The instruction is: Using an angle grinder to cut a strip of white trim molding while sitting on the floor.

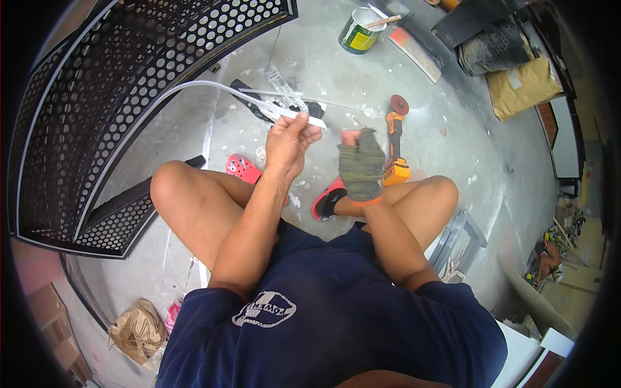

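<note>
The person's bare left hand [289, 143] is closed on a white strip [213, 88], pinching it near its end between thumb and fingertips. From that grip the strip runs away to the left in a long arc, passing in front of the black perforated metal panel [97, 110] that stands curved on the left side of the room. The right hand [360, 165], in a worn fingerless glove, is curled into a loose fist just beside the left one; it is blurred, and I cannot tell whether it holds anything.

The person sits low with both knees spread over the concrete floor [446, 116], wearing red sandals [244, 169]. Just beyond the gloved hand, an orange and black angle grinder [395, 145] lies on the floor with its disc pointing away. Further off, at the top, stands a green paint can [359, 30] with a stick in it, and near it a flat board. Brown paper sacks [524, 84] are heaped at the upper right, well apart from the hands. A crumpled brown bag [137, 331] lies at the person's lower left.
</note>
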Tool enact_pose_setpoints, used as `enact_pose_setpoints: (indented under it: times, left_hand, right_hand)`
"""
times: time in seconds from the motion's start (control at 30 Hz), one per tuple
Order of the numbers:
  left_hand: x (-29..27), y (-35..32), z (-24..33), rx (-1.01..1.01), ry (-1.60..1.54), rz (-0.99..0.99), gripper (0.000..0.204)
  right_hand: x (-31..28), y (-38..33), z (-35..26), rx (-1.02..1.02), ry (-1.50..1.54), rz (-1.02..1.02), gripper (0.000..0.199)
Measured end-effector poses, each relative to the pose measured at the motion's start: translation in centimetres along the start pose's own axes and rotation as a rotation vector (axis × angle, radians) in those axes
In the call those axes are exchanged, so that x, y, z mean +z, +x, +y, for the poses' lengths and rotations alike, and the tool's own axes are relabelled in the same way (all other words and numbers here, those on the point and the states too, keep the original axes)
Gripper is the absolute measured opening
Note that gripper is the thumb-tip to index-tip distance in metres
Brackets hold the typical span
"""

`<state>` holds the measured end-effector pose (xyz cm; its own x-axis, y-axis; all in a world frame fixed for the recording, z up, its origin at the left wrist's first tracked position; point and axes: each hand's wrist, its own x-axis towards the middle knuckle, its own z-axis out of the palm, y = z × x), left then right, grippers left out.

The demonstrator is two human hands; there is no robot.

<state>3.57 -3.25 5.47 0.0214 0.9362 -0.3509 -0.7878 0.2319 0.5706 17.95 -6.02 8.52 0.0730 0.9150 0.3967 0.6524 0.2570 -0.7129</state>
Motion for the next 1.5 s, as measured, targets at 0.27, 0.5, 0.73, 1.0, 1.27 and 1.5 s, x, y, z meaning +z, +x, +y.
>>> enact_pose_setpoints:
  times: [0.27, 0.5, 0.73, 1.0, 1.27, 1.5]
  left_hand:
    - [0.3, -0.6, 0.0, -0.044, 0.015, -0.054, 0.015]
    - [-0.1, -0.8, 0.8, -0.035, -0.017, -0.172, 0.013]
    - [-0.6, -0.9, 1.2, -0.023, 0.028, -0.207, 0.012]
    - [-1.4, -1.0, 1.8, -0.012, -0.024, -0.308, 0.014]
    - [-1.9, -1.3, 1.9, 0.013, -0.043, -0.210, 0.011]
    - [-2.0, -1.4, 1.9, 0.018, -0.008, -0.129, 0.014]
  right_hand:
    - [-2.6, 1.4, 1.9, 0.195, 0.110, -0.252, 0.027]
    - [-3.1, 4.8, -1.2, 0.495, 0.602, -0.576, 0.029]
    - [-1.9, 6.6, -3.7, 0.694, 0.470, -0.708, 0.026]
    - [-0.8, 4.5, -2.1, 0.900, 0.952, -0.635, 0.023]
    - [-1.5, 3.4, -3.6, 0.217, 0.349, -0.552, 0.029]
    - [-0.8, 2.4, -1.9, -0.239, 0.106, -0.381, 0.019]
